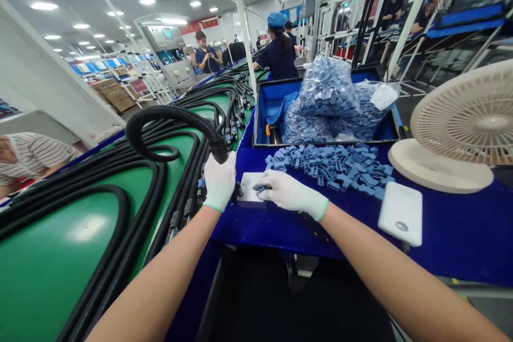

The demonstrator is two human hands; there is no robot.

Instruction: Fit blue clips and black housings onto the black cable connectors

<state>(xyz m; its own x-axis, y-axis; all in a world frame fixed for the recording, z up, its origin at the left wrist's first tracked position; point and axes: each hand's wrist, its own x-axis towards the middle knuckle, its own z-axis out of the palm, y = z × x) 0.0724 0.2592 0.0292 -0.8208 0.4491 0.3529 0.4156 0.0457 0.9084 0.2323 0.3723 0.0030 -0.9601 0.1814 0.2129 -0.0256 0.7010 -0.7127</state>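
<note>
My left hand (220, 181), in a white glove, is closed around the end of a black corrugated hose (176, 115) that curls up and away to the left. A dark end piece sticks out below that hand, close to a grey metal block (250, 192) on the blue table. Over the block's right side my gloved right hand (286, 191) pinches a small blue plastic clip (262, 188), mostly hidden by the fingers. Many loose blue clips (332, 166) lie in a heap just beyond my right hand.
Black hoses (152, 171) run along the green conveyor (92, 235) at left. Behind the heap, a blue bin (257, 117) holds bags of clips (328, 88). A white power bank (401, 212) and a beige fan (441, 168) stand at right. Co-workers (277, 53) are farther back.
</note>
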